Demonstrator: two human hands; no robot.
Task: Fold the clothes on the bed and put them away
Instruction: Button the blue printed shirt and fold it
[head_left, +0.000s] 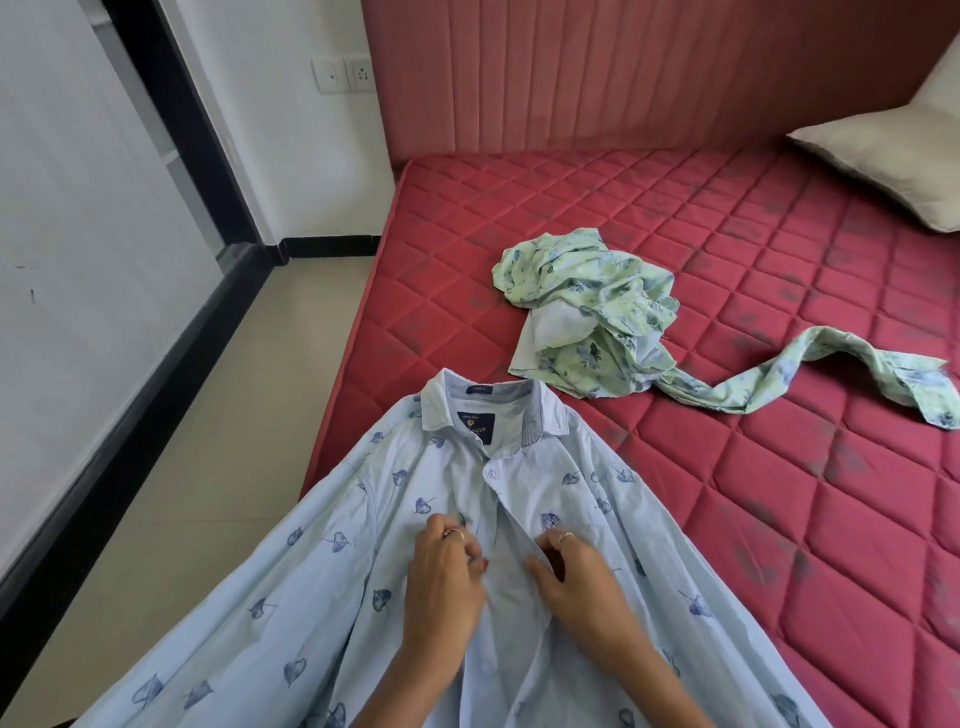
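Both hands (511, 574) pinch the blue shirt (322, 597) placket on the bed (779, 493).

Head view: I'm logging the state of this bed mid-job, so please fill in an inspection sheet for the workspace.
Surface: red quilted mattress, bare, with dark smudges.
Job's things: blue shirt spread face up at the near corner, collar away from the person, top button done; green shirt crumpled further up the bed, one sleeve trailing right.
Clutter: pillow at the headboard.
Hands: left hand and right hand both pinch the blue shirt's front opening.
Cables: nothing seen.
Surroundings: tiled floor, white wall with a switch plate.
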